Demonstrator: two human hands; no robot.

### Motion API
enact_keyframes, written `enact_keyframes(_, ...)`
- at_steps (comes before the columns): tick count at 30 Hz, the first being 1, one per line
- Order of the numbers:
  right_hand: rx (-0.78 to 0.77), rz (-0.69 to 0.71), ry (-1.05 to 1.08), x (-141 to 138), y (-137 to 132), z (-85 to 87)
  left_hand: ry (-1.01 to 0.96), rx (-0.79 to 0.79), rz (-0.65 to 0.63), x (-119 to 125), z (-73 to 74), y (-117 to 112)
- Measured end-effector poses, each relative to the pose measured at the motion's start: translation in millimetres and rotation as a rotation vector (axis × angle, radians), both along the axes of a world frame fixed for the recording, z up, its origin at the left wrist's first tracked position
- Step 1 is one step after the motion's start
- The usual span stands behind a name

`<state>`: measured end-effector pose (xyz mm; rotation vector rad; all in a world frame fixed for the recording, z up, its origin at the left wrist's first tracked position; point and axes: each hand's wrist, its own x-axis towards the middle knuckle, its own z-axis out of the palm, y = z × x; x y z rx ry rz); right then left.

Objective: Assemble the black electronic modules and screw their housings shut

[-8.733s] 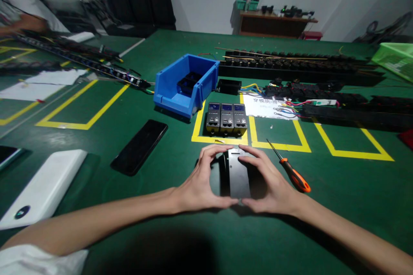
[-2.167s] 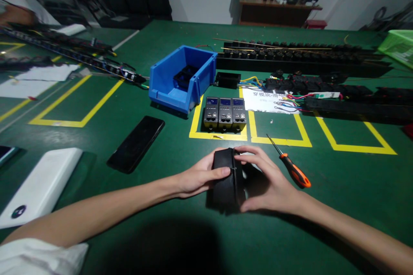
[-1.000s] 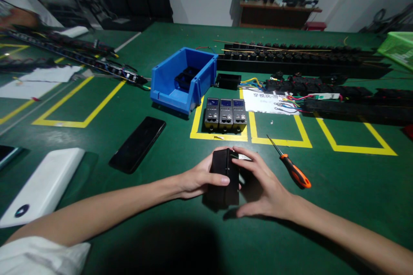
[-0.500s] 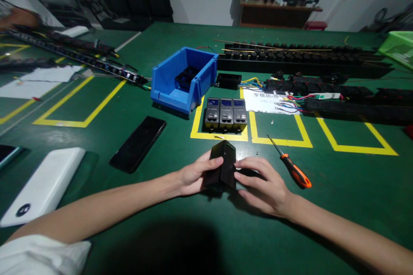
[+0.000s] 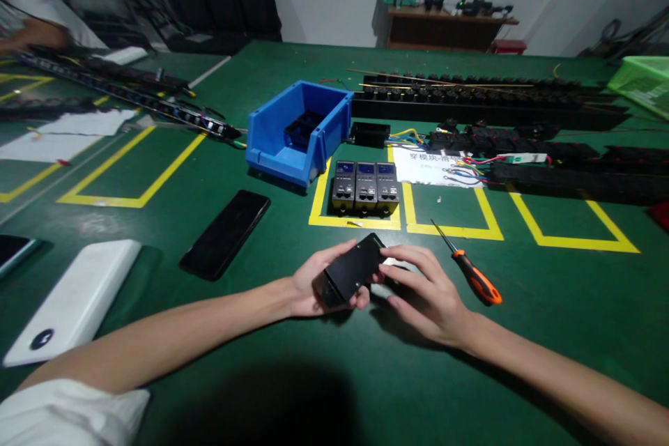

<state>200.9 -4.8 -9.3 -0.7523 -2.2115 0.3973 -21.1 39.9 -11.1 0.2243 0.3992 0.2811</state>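
Observation:
Above the green table, my left hand (image 5: pixel 308 283) is closed around a small black box-shaped module (image 5: pixel 355 268), tilted with a flat side facing up. My right hand (image 5: pixel 431 293) is at the module's right end, index and middle fingertips touching its edge, with the fingers spread. Just beyond my hands, three similar black modules (image 5: pixel 365 188) with blue-tinted tops and ports stand side by side inside a yellow-taped rectangle. To the right of my right hand lies a screwdriver (image 5: pixel 477 277) with an orange and black handle.
A blue bin (image 5: pixel 279 162) holding black parts stands behind the modules. Left lie a black phone (image 5: pixel 226 235) and a white power bank (image 5: pixel 78 296). Long black strips with wires (image 5: pixel 543 174) and a paper sheet (image 5: pixel 426 171) lie right. Another person's arm (image 5: pixel 36 35) is at far left.
The module has been turned in my left hand, from standing on end with an edge facing me to lying slanted, flat side up. My right fingers remain at its right side.

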Motion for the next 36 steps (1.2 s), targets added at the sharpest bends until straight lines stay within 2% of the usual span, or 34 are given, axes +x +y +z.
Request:
enact_keyframes(6,0.005,-0.012,0.010,0.8,-0.6,-0.3,-0.089,-0.010,-0.076,-2.6,2.0,-0.1)
enact_keyframes(14,0.045,0.026,-0.006,1.7,-2.1,0.2,-0.193,0.027,-0.182,-6.1,-6.0,-1.2)
enact_keyframes(22,0.051,0.009,0.001,1.5,-2.7,0.6,-0.165,0.038,-0.187,-5.9,-5.9,-1.0)
enact_keyframes(26,0.048,0.006,0.000,1.6,-2.8,1.7,-0.138,-0.006,-0.187,-4.1,-3.1,-0.7)
enact_keyframes(30,0.040,0.015,0.010,1.2,-2.7,1.3,-0.083,-0.048,-0.125,-1.6,-2.3,-2.7)
enact_keyframes(36,0.045,0.000,0.014,0.6,-2.4,-2.0,-0.028,0.023,-0.066,1.4,-4.6,-5.8)
